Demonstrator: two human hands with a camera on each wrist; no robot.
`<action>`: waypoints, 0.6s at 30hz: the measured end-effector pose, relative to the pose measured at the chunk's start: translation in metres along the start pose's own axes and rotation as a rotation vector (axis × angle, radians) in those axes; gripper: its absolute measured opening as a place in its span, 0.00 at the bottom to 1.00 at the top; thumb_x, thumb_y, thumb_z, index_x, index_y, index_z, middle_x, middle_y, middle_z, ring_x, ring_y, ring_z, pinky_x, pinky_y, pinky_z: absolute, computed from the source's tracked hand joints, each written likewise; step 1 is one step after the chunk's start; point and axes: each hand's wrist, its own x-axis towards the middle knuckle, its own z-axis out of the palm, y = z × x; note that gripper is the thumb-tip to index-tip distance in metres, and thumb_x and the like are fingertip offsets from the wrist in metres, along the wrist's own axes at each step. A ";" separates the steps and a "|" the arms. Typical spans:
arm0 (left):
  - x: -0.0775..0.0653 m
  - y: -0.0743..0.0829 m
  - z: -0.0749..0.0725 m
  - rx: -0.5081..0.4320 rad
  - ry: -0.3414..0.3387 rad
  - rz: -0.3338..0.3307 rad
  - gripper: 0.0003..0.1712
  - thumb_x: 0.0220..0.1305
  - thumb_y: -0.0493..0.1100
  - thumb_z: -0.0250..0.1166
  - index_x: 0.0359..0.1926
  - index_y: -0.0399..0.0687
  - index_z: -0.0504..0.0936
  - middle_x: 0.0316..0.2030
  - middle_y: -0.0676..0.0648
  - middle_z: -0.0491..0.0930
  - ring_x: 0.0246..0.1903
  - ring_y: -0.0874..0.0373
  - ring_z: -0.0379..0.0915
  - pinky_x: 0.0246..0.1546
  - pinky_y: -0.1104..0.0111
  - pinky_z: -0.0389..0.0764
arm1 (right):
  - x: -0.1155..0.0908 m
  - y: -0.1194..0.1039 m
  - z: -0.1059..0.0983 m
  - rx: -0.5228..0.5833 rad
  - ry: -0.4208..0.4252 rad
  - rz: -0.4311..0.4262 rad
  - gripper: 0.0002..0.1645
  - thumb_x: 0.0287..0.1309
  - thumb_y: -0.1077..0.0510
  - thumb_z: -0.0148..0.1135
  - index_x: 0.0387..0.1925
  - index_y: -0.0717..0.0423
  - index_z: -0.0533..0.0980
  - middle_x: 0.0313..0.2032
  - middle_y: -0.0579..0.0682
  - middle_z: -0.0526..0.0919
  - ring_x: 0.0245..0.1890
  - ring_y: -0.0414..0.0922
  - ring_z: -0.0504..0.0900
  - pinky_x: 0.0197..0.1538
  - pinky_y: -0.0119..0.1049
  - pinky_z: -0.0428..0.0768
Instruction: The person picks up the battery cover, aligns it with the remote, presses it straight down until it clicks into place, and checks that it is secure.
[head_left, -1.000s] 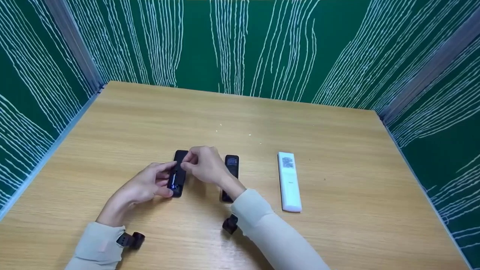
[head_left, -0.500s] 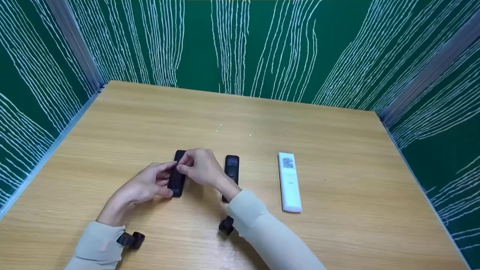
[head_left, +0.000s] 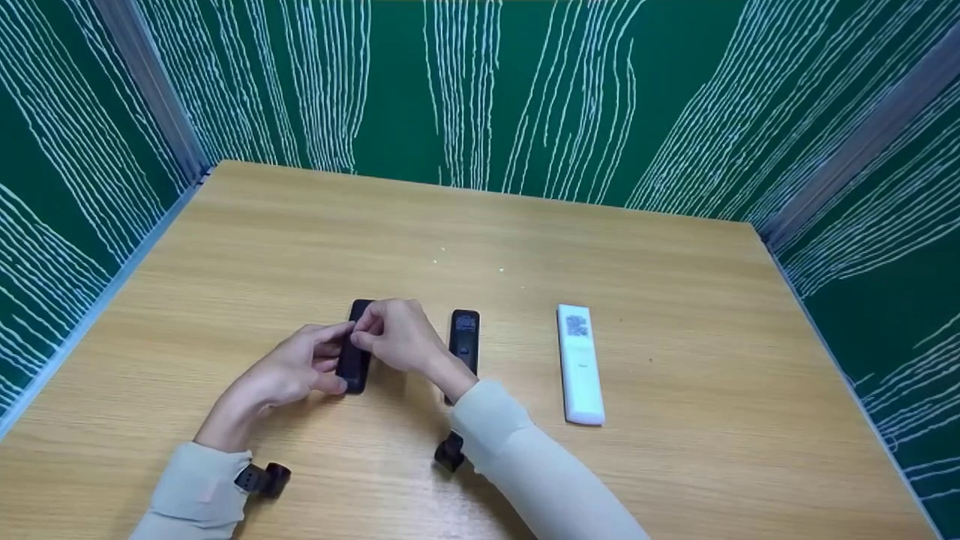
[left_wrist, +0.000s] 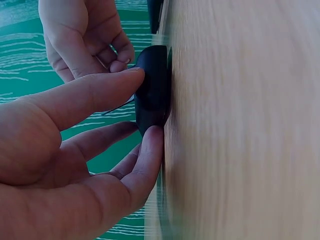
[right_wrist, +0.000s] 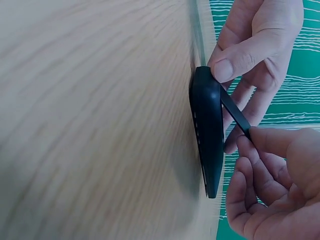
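A black remote control (head_left: pixel 361 307) lies back side up on the table, left of centre in the head view. My left hand (head_left: pixel 291 369) grips it by its left side and near end, with the thumb at that end. Between thumb and fingertips, my right hand (head_left: pixel 405 339) pinches a thin black battery cover (right_wrist: pixel 235 112). In the right wrist view the cover slants away from the remote, its one end close to the left thumb and its other end raised. The battery compartment is hidden under the cover.
A second black remote control (head_left: pixel 464 330) lies right of the hands, partly behind the right forearm. Farther right is a white remote control (head_left: pixel 580 367) with a printed code. Small white specks dot the wooden table (head_left: pixel 675 315). Green walls (head_left: pixel 675 60) with white lines stand around it.
My right hand has shifted slightly left with the battery cover, which now hides the compartment and the shiny battery seen one second ago. The left hand keeps its place on the remote control.
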 end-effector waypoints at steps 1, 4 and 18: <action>0.000 0.000 0.000 0.000 0.002 -0.005 0.55 0.55 0.15 0.65 0.82 0.28 0.51 0.72 0.21 0.53 0.71 0.29 0.66 0.65 0.64 0.79 | 0.000 0.000 0.001 -0.001 -0.001 0.000 0.05 0.67 0.58 0.73 0.34 0.55 0.87 0.29 0.42 0.86 0.28 0.34 0.78 0.33 0.24 0.76; 0.000 0.001 0.001 0.004 0.014 -0.024 0.56 0.55 0.14 0.65 0.82 0.29 0.50 0.71 0.22 0.52 0.71 0.28 0.65 0.64 0.64 0.80 | 0.001 0.000 0.002 -0.010 -0.004 0.002 0.05 0.67 0.58 0.72 0.35 0.55 0.87 0.29 0.42 0.86 0.29 0.34 0.78 0.34 0.25 0.76; 0.000 0.001 0.001 0.043 0.034 -0.036 0.56 0.55 0.15 0.67 0.82 0.30 0.53 0.70 0.24 0.53 0.71 0.29 0.65 0.69 0.58 0.76 | 0.004 0.006 0.006 -0.037 0.000 -0.008 0.04 0.67 0.59 0.72 0.35 0.56 0.87 0.33 0.45 0.88 0.32 0.33 0.78 0.36 0.24 0.76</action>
